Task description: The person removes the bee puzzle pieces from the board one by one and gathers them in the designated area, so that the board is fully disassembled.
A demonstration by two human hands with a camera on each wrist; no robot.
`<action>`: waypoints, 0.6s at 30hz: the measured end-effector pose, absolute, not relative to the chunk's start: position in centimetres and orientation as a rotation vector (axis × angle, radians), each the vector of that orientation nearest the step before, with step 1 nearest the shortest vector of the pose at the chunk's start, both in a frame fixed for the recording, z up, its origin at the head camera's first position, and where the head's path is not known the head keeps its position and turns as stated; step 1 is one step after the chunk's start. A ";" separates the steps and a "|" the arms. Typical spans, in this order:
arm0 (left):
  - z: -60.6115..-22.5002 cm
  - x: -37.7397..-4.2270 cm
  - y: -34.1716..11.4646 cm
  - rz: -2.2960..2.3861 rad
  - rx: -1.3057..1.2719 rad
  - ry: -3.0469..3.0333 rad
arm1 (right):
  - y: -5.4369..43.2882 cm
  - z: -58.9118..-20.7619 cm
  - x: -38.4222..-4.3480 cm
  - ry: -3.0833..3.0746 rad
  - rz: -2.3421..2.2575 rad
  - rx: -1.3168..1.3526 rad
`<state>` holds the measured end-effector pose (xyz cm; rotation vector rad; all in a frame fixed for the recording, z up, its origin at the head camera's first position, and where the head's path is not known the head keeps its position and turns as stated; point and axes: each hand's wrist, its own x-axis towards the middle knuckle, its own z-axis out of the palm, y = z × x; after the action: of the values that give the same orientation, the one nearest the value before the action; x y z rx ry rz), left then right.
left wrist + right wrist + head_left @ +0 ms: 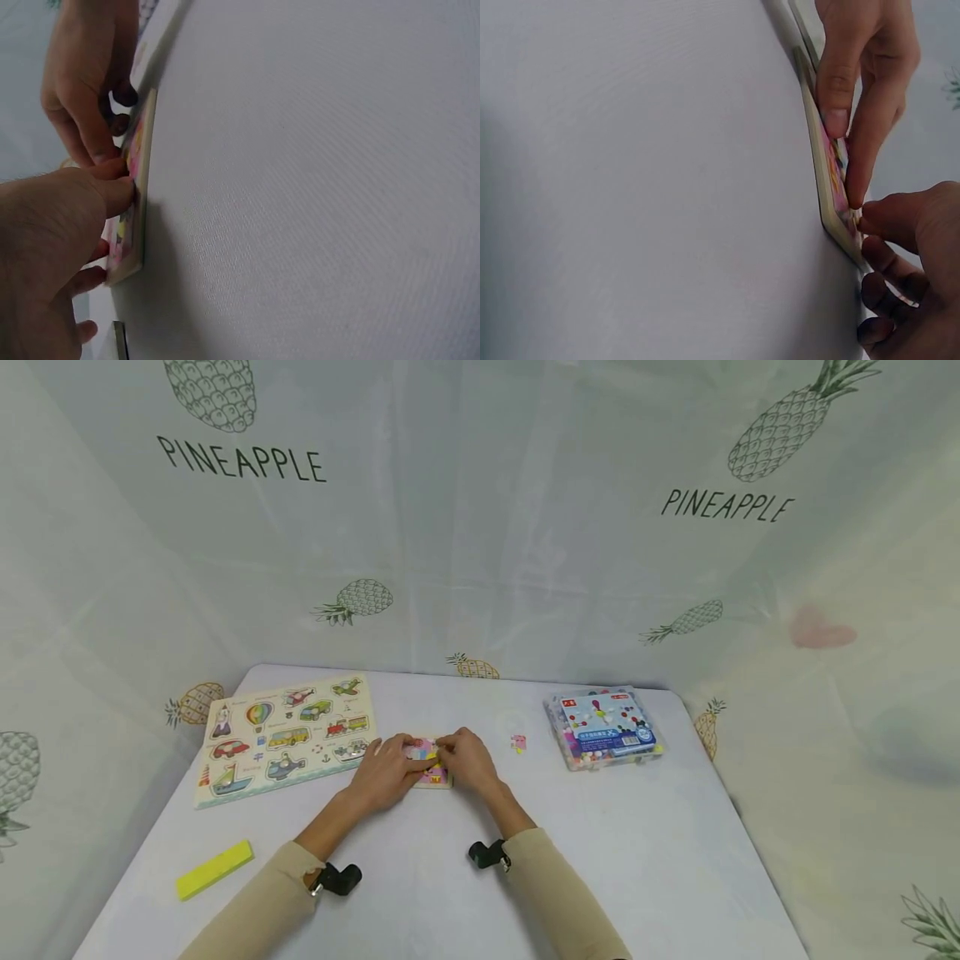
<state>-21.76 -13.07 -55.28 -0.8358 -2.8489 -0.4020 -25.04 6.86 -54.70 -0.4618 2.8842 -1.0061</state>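
Observation:
A small pink jigsaw puzzle board (pixel 433 780) lies flat on the table between both hands, partly covered by them. My left hand (pixel 386 774) reaches over it from the left, with thumb and forefinger extended and pressing on the puzzle face; its other fingers rest near the far edge. At the right edge of the board, my right hand (pixel 469 762) has its thumb and forefinger bent together on a small puzzle piece (pixel 856 220), mostly hidden by the fingertips. One loose pink puzzle piece (pixel 518 743) lies to the right of this hand.
A large vehicle puzzle board (pixel 281 758) occupies the left back of the white table (pixel 420 893). A yellow bar (pixel 215 870) lies at the front left. To the right stands a clear plastic box (pixel 603 728) of colourful parts. Pineapple-print curtain hangs behind.

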 end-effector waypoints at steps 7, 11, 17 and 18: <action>-55.6 -21.6 -13.0 -0.456 -0.800 -2.857 | 6.9 -54.8 -25.0 2.852 -1.064 -0.409; -55.5 -21.6 -13.0 -0.499 -0.798 -2.862 | 6.9 -54.9 -25.0 2.851 -1.087 -0.379; -55.5 -21.6 -13.0 -0.507 -0.799 -2.860 | 6.7 -55.0 -25.2 2.859 -1.126 -0.340; -55.5 -21.6 -13.0 -0.506 -0.799 -2.859 | 6.7 -55.0 -25.2 2.856 -1.136 -0.329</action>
<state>-21.62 -13.03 -55.52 -0.7992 -2.8585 -0.5058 -25.22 6.69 -54.95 -0.3293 2.8565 -1.1355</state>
